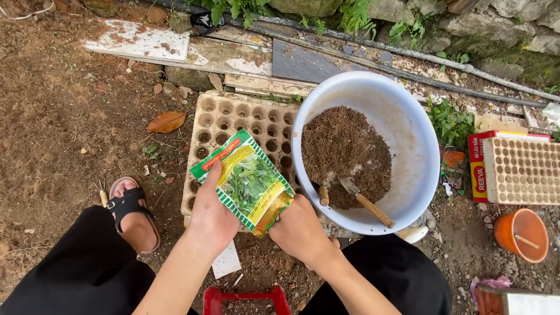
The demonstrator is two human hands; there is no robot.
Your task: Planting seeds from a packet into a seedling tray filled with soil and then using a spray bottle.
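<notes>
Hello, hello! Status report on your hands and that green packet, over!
Left hand and right hand both gripping green seed packet. Packet above seedling tray. White basin of soil alongside. Nothing blocking.

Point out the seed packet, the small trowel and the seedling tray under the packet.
seed packet [248, 181], head view, on the green leafy print at its middle.
small trowel [366, 202], head view, on its wooden handle.
seedling tray [233, 119], head view, on its upper rows of cells.
</notes>
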